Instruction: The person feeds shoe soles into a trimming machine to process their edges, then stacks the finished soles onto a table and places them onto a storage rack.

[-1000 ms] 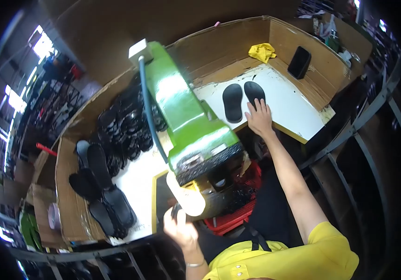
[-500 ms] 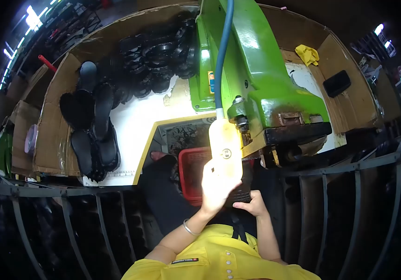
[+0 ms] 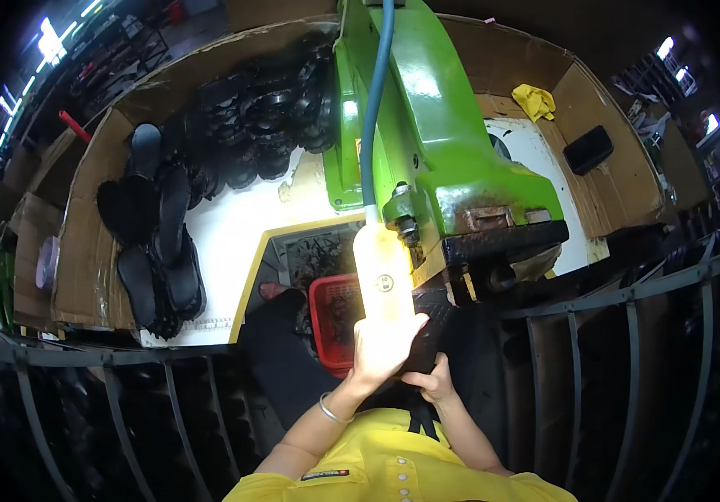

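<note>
Beneath the head of the green machine [image 3: 460,159], my two hands are at a black textured sole [image 3: 432,328]. My left hand [image 3: 381,350], with a bracelet on its wrist, is at the sole's left side, its thumb stretched over the edge. My right hand [image 3: 434,382] grips the near end of the sole from the right. A bright yellowish lamp housing [image 3: 383,268] on a blue hose [image 3: 375,100] hides part of the sole and lies over my left fingers.
Black soles [image 3: 159,226] lie on the white tabletop [image 3: 239,209] at left, with a dark heap [image 3: 268,117] behind. A red basket [image 3: 320,322] stands below. At right are a yellow cloth [image 3: 534,102] and a black block [image 3: 588,151]. Metal rails [image 3: 628,293] run alongside.
The whole view has shifted slightly. More of the black sole now shows to the right of the lamp housing, and my left thumb now reaches over its edge.
</note>
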Available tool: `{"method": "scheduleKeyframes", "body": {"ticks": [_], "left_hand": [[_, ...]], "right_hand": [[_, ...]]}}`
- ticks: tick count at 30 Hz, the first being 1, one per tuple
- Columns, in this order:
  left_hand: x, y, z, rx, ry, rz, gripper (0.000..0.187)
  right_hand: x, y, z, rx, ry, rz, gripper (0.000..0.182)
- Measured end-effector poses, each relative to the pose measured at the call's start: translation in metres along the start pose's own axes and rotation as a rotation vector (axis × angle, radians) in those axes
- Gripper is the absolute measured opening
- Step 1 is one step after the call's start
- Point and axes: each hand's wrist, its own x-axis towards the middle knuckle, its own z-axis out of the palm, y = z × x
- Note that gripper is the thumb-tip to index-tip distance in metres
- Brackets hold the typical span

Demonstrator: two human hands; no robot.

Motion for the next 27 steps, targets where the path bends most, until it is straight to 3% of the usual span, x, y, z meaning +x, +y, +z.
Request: {"method": "scheduleKeyframes", "body": {"ticks": [1,5,7,11,13,17,22,25,27], "left_hand": [[-0.002,-0.001,0.003,-0.115,0.06,-0.074,0.011],[-0.02,-0.009,0.007,-0.287,-0.016,-0.334,0.008],[-0.023,-0.007,0.005,-0.374,-0.124,-0.451,0.022],[-0.015,-0.012,0.015,-0.455,-0.085,-0.385,0.027],[-0.008,-0.004,0.02,-0.577,-0.046,-0.433,0.03],[-0.009,-0.022,0.025,-0.156,-0.107,-0.26,0.036],[-0.002,-0.01,0.004,-0.453,0.023,-0.179,0.048],[0.023,0.002,-0.032,-0.262,0.06,-0.03,0.029],[0.021,-0.014,-0.046,-0.48,0.036,-0.196,0.025]], "right_hand": [[-0.005,0.0,-0.003,0.044,0.039,0.009,0.034],[-0.015,-0.015,-0.015,0.194,0.203,-0.078,0.04],[-0.016,-0.03,-0.022,0.221,0.302,-0.178,0.041],[0.002,-0.08,-0.04,0.119,0.375,-0.339,0.055],[0.015,-0.112,-0.033,0.08,0.44,-0.387,0.05],[0.05,-0.151,-0.037,-0.016,0.245,-0.454,0.039],[0.068,-0.15,-0.022,0.037,0.169,-0.45,0.038],[0.072,-0.133,-0.016,0.028,0.083,-0.412,0.052],[0.074,-0.121,-0.01,0.042,0.031,-0.378,0.051]]}}
